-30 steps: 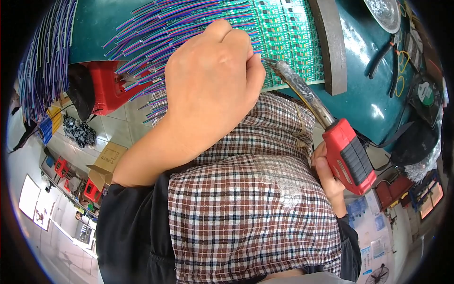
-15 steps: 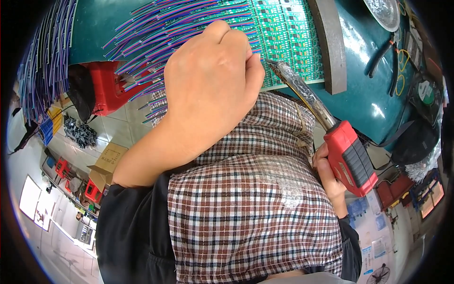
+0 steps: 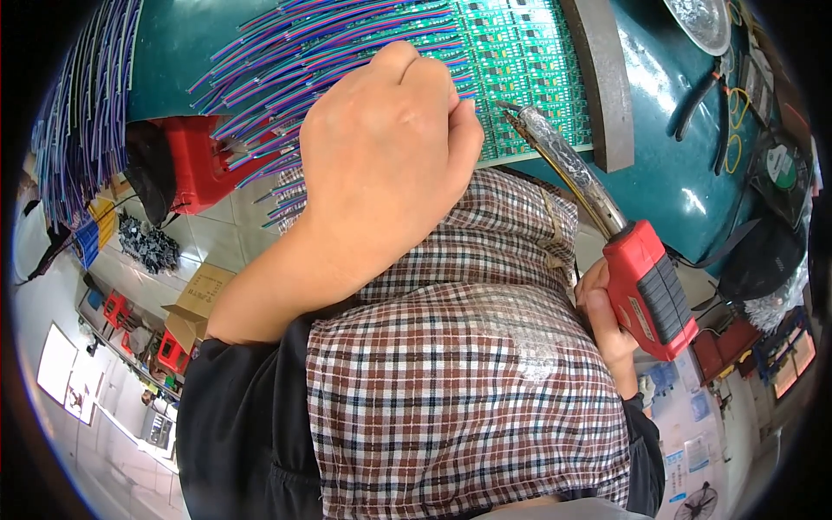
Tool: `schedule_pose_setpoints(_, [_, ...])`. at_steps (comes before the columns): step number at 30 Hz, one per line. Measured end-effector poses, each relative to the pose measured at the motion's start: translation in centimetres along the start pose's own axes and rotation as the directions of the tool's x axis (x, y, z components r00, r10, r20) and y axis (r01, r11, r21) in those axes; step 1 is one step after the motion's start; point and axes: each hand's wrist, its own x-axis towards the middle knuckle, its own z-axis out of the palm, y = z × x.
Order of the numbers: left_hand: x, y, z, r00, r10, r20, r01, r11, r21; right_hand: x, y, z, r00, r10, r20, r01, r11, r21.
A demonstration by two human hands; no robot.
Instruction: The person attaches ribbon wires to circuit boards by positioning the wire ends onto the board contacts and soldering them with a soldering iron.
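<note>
My right hand (image 3: 604, 316) grips a red and black soldering iron (image 3: 646, 290), its metal barrel slanting up and left. The iron's tip is over the near part of a green circuit board panel (image 3: 529, 61), just right of my left hand. My left hand (image 3: 386, 147) is closed at the board's left edge, its back toward me. Its fingertips and whatever they pinch are hidden beneath it. Rows of thin multicoloured wires (image 3: 286, 65) run leftward from the board, some passing under this hand.
A dark metal bar (image 3: 602, 87) lies along the board's right side. Farther right are pliers (image 3: 700, 104), a round metal dish (image 3: 704, 22) and a small fan (image 3: 784, 169). More wires (image 3: 87, 113) hang at far left, near a red stool (image 3: 191, 160). A checked apron (image 3: 468, 390) covers my lap.
The soldering iron has shifted slightly right, its tip drawing a little away from my left hand. My left hand stays nearly in place.
</note>
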Motion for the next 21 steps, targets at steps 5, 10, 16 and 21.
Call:
schedule_pose_setpoints(5, [0.1,0.0,-0.1,1.0,0.003,0.015,-0.004,1.0,0.005,0.3,-0.1,0.1,0.994,-0.089,0.06,0.09,0.996,-0.011])
schedule_pose_setpoints(10, [0.1,0.0,-0.1,1.0,0.012,0.008,-0.012,1.0,0.0,0.5,0.0,0.1,0.993,-0.093,0.066,0.095,0.995,-0.021])
schedule_pose_setpoints(16, [1.2,-0.2,-1.6,0.994,0.099,0.043,-0.102,0.993,0.062,0.2,0.3,-0.2,0.988,-0.127,0.085,0.135,0.987,-0.092])
schedule_pose_setpoints(21, [6.8,-2.2,-3.6,0.955,0.117,-0.273,-0.094,0.991,0.097,-0.5,1.0,0.0,1.0,-0.025,-0.017,0.024,0.997,-0.068])
